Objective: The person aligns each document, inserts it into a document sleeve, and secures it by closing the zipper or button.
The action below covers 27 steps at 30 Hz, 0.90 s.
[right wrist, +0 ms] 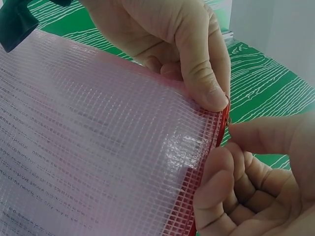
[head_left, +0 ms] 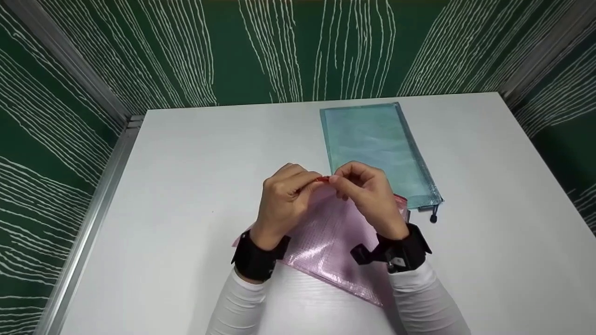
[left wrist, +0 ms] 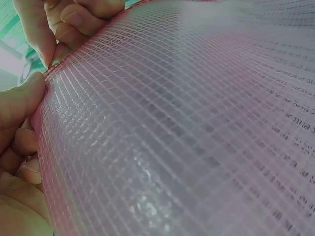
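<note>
A pink mesh zipper pouch point(head_left: 326, 237) is held up in front of me, tilted, with its red zipper edge point(right wrist: 189, 196) at the top. Printed text on a sheet point(right wrist: 44, 162) shows through the mesh. My left hand point(head_left: 285, 202) pinches the pouch at one end of the zipper, thumb on the near face. Right beside it, my right hand point(head_left: 370, 200) pinches at the zipper's end with thumb and forefinger, where a small bit of metal shows. The fingertips cover most of the zipper slider.
A teal mesh zipper pouch point(head_left: 372, 144) lies flat behind my hands, its dark pull tab point(head_left: 434, 214) hanging off the near right corner. Both rest over a white table point(head_left: 163, 209). Green panels with white lines point(head_left: 251, 51) and metal posts point(head_left: 84, 60) stand around it.
</note>
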### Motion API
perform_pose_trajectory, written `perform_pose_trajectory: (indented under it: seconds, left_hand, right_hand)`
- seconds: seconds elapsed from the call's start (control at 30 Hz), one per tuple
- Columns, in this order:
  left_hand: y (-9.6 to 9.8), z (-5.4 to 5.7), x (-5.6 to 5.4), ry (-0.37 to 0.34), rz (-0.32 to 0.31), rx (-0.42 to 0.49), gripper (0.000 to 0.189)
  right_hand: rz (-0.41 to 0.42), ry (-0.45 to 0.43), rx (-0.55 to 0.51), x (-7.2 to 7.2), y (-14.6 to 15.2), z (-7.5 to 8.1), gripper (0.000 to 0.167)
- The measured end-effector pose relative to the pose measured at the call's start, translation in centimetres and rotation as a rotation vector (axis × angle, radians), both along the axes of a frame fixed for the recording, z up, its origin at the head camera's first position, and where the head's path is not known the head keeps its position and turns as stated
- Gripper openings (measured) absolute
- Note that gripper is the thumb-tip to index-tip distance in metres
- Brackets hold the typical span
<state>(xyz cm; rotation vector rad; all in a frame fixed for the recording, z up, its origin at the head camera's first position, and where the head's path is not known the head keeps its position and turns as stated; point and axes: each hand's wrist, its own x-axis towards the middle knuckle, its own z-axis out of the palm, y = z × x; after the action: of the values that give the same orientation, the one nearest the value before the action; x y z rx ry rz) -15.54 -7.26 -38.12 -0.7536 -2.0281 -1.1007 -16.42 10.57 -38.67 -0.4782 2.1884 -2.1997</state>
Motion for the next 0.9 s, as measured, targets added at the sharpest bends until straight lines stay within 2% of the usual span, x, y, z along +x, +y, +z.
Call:
perform_pose_trajectory:
  seconds: [0.37,0.57,0.9]
  left_hand:
    - [-0.16,0.29,0.12,0.017,0.013,0.009,0.005]
    - [-0.19,0.29,0.19,0.022,0.02,0.011,0.005]
    - [-0.19,0.24,0.22,0.026,0.025,0.012,0.005]
  right_hand:
    - [-0.024,-0.006,0.023,-0.24,0.13,-0.14,0.019]
    - [-0.001,0.012,0.035,-0.23,0.25,-0.18,0.02]
    - [-0.013,-0.016,0.007,-0.24,0.17,-0.17,0.019]
